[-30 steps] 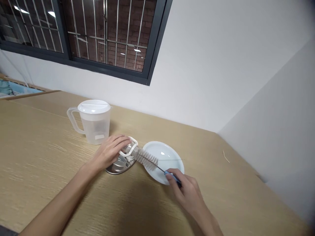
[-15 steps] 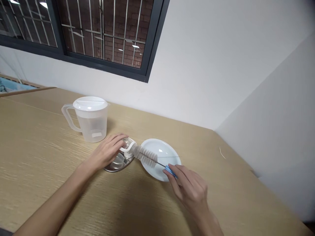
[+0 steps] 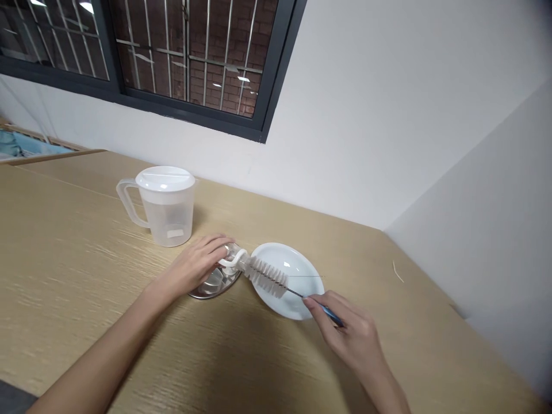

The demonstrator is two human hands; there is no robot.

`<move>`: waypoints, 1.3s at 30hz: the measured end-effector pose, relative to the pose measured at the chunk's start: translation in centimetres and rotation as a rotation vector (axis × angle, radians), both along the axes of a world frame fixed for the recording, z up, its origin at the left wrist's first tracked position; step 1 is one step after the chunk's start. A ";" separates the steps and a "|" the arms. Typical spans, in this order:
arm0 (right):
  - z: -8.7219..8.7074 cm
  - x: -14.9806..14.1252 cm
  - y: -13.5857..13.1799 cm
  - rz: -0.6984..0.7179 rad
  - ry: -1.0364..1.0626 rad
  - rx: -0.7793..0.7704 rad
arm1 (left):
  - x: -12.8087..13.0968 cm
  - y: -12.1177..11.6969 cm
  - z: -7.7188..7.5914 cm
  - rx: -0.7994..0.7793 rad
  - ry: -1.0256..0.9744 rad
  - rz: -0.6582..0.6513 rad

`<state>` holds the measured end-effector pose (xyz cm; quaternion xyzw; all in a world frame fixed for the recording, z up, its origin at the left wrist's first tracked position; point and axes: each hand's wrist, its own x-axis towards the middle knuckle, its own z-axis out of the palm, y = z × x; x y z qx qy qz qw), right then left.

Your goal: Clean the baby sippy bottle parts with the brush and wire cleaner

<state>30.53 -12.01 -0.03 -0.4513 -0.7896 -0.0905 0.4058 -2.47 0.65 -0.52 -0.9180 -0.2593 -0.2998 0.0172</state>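
My left hand [image 3: 202, 261] is closed around a small clear bottle [image 3: 233, 251] with a white handle-like loop at its neck, tilted with its mouth toward the right. At that mouth sits the white bristle head of a bottle brush [image 3: 271, 278]; part of the bristles appears inside the neck. My right hand [image 3: 349, 328] grips the brush's blue handle, its thin wire shaft crossing over a white oval bowl [image 3: 304, 302]. Below my left hand lies a shiny metal tray [image 3: 202, 295] with a clear cup-like piece [image 3: 213, 282] on it, partly hidden by my fingers.
A translucent lidded pitcher [image 3: 168, 215] stands on the wooden table [image 3: 107, 276] behind my left hand. A thin pale strip [image 3: 398, 272] lies at the right. White wall and a barred window [image 3: 194, 57] rise behind the table.
My right hand has moved slightly right and down, drawing the brush a little out of the bottle. Its grip on the handle looks different. The whole view has shifted slightly.
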 end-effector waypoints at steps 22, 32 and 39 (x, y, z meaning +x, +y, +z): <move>-0.2 0.2 0.4 0.013 0.019 -0.072 | -0.8 0.1 0.2 0.005 -0.006 -0.017; 0.1 0.8 0.5 0.013 0.113 -0.197 | -0.4 -0.1 -0.1 -0.011 -0.015 0.011; 0.5 1.6 0.2 -0.018 0.182 -0.314 | -1.6 0.3 0.3 -0.010 -0.057 0.003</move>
